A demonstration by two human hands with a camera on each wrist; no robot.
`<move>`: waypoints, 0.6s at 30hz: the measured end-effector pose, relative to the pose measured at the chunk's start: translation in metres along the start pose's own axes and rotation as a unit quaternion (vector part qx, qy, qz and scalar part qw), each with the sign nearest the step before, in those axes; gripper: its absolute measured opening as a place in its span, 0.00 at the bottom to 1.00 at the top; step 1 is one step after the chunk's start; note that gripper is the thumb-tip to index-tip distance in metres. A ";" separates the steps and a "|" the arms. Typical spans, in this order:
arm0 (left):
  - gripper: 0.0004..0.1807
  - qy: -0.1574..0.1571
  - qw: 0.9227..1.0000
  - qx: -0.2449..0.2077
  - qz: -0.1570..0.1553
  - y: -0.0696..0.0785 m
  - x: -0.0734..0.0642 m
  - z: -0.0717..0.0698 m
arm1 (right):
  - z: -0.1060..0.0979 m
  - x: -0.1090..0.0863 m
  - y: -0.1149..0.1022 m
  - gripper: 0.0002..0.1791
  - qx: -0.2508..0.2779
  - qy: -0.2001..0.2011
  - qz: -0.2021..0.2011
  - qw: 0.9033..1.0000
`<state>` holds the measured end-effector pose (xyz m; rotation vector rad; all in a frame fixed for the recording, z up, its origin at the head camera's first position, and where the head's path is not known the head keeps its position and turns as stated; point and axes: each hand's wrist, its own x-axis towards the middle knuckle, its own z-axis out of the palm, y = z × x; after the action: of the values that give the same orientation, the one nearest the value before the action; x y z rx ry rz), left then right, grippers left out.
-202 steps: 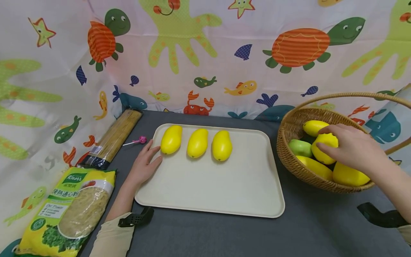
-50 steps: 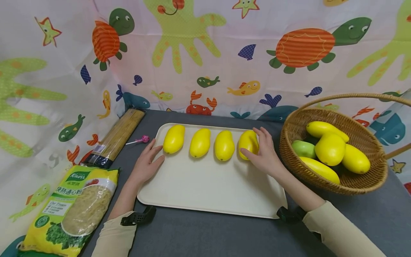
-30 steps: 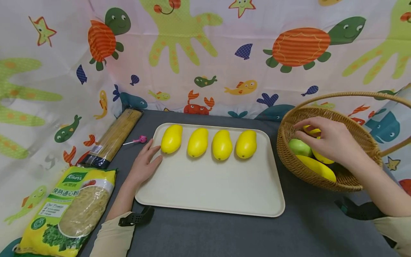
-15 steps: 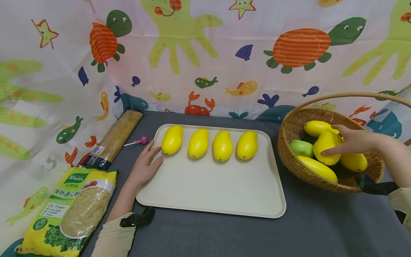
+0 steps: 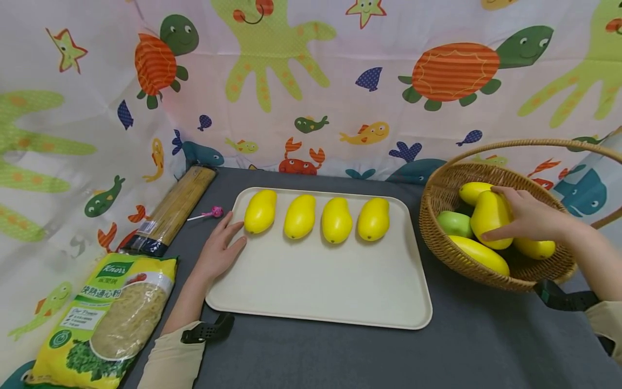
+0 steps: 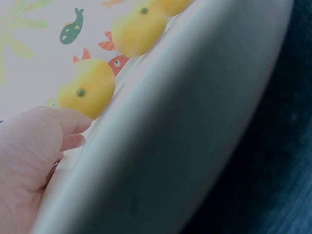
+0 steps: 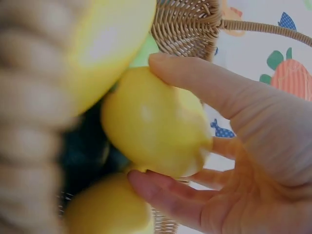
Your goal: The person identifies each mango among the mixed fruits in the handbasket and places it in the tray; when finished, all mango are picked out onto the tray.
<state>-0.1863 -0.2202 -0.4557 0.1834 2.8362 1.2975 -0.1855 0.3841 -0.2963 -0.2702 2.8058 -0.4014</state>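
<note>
In the head view my right hand (image 5: 532, 216) is inside the wicker basket (image 5: 439, 265), thumb and fingers curled round a yellow mango (image 5: 489, 216). The right wrist view shows that mango (image 7: 156, 122) between the thumb on one side and the fingers on the other. Beside it in the basket lie a green fruit (image 5: 455, 224) and other yellow fruits, including a long one (image 5: 481, 255) at the front. My left hand (image 5: 218, 251) rests with loose fingers on the left rim of the cream tray (image 5: 316, 286). Several mangoes (image 5: 336, 220) stand in a row along the tray's far side.
To the left lie a pack of dry noodles (image 5: 170, 210), a pink lollipop (image 5: 214, 212) and a yellow pasta bag (image 5: 104, 319). A cartoon-print cloth (image 5: 291, 70) hangs behind the grey table (image 5: 311, 356). The basket's handle (image 5: 529, 142) arches above its back.
The right hand set another mango at the right end of the row, let go, and went back to the basket. It now grips a mango there, turned more upright. The left hand stayed put.
</note>
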 end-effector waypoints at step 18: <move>0.28 0.005 1.000 -0.019 -0.003 -0.004 0.002 -0.002 | 0.019 -0.002 -0.003 0.61 0.047 0.108 -0.041 0.992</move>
<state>-0.1883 -0.2236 -0.4574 0.1669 2.8146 1.3543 -0.1770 0.3770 -0.3123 -0.3420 2.9815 -0.6139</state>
